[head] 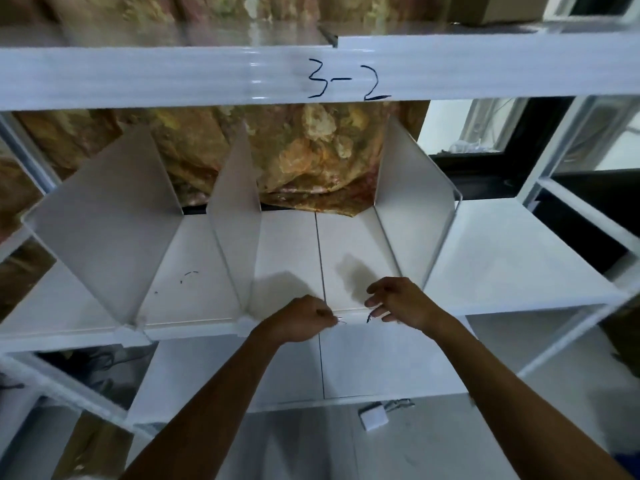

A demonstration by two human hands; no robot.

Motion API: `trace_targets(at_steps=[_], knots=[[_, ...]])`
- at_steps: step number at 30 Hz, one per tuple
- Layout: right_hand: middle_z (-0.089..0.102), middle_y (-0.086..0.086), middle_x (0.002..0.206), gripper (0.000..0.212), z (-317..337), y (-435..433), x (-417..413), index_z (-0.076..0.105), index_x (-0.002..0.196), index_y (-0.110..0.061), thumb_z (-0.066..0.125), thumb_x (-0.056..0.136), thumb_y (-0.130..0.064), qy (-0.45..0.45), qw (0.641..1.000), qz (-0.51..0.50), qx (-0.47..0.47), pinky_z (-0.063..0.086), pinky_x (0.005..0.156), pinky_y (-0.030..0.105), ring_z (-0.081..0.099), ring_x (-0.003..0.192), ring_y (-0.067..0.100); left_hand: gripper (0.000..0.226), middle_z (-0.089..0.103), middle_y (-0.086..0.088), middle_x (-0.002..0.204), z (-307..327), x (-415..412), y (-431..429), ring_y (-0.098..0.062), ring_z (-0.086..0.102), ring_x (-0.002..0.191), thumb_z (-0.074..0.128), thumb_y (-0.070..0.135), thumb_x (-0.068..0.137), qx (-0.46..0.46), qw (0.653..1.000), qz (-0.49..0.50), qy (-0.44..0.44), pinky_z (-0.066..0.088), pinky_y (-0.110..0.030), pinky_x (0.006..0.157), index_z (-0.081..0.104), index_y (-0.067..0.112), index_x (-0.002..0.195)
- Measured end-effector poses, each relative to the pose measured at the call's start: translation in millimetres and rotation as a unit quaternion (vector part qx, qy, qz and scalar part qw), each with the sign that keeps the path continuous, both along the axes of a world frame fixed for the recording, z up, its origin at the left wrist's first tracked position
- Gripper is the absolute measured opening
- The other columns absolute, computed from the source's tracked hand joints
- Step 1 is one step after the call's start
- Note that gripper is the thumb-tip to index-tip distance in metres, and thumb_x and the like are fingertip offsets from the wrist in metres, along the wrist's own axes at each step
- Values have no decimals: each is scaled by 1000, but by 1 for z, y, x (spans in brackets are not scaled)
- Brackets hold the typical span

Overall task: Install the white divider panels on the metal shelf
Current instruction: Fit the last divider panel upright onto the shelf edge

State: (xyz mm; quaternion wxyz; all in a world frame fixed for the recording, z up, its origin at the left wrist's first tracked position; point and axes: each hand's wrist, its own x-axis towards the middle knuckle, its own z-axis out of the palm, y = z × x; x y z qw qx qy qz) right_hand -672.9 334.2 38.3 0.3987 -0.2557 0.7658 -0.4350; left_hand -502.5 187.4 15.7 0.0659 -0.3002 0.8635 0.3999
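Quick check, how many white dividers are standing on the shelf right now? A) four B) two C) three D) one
C: three white dividers stand upright on the shelf: the left divider, the middle divider and the right divider; both hands work at the front edge, between the middle and right ones.

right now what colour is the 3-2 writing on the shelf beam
Black marker on the white beam, clearest in the head view.

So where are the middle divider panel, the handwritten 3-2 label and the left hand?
middle divider panel [239, 216]: head view, its flat face.
3-2 label [346, 81]: head view, between the digits.
left hand [298, 320]: head view, its back.
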Motion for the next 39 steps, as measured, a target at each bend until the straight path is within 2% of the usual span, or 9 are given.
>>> trace_targets(at_steps=[4,8,13,18,20,26,30,34,39], knots=[[76,18,95,23,-10,27,-18,70,103,-3,48,95,-7,54,996,-63,-24,57,71,40,68,74,27,32,70,5,111,12,-19,8,-11,65,99,62,36,91,22,995,45,82,50,-26,86,68,22,119],[77,12,89,20,-18,45,-23,71,96,-8,51,95,-12,97,989,-108,-26,57,62,29,73,74,25,35,67,7,123,32,-40,4,-9,63,108,60,37,92,-28,985,50,163,52,-32,95,61,26,126],[76,9,85,20,-29,62,-19,70,95,-9,50,95,-10,98,988,-119,8,57,68,33,70,71,22,51,55,1,141,75,-72,11,-14,51,129,59,38,94,-106,960,-7,261,44,-40,107,45,27,141],[76,6,86,19,-33,79,-15,69,92,-15,50,94,-13,111,984,-131,37,58,72,36,71,74,22,48,39,-5,155,117,-102,26,-17,36,141,48,8,99,-224,912,-106,328,22,-13,109,42,13,146],[77,3,86,17,-35,86,-14,69,91,-19,52,93,-16,122,982,-135,44,59,73,35,72,75,19,50,33,-9,158,124,-114,30,-20,30,144,44,1,98,-250,899,-138,333,14,-11,109,39,8,147],[76,3,87,16,-48,104,-13,68,85,-23,54,92,-20,143,977,-145,67,60,80,41,74,82,23,75,9,-6,165,122,-139,34,-22,13,151,52,39,97,-321,878,-185,303,9,-30,118,12,17,156],[75,7,94,32,-57,99,-26,68,100,-20,51,78,-35,156,976,-119,90,59,85,48,72,89,29,100,-3,-7,166,117,-153,44,-21,4,152,51,65,89,-361,874,-169,280,0,-28,115,-1,12,157],[72,12,111,42,-62,87,-43,58,123,-17,56,85,-34,174,975,-92,108,56,92,44,69,100,31,109,0,-6,166,121,-169,54,-20,6,152,57,67,84,-357,881,-125,284,-1,-22,114,-2,11,156],[70,10,114,50,-68,75,-67,45,137,-14,54,93,-35,205,972,-20,112,53,93,41,67,101,29,98,7,-4,166,118,-193,58,-16,9,151,56,57,90,-389,867,-115,290,3,-19,114,2,10,157]])
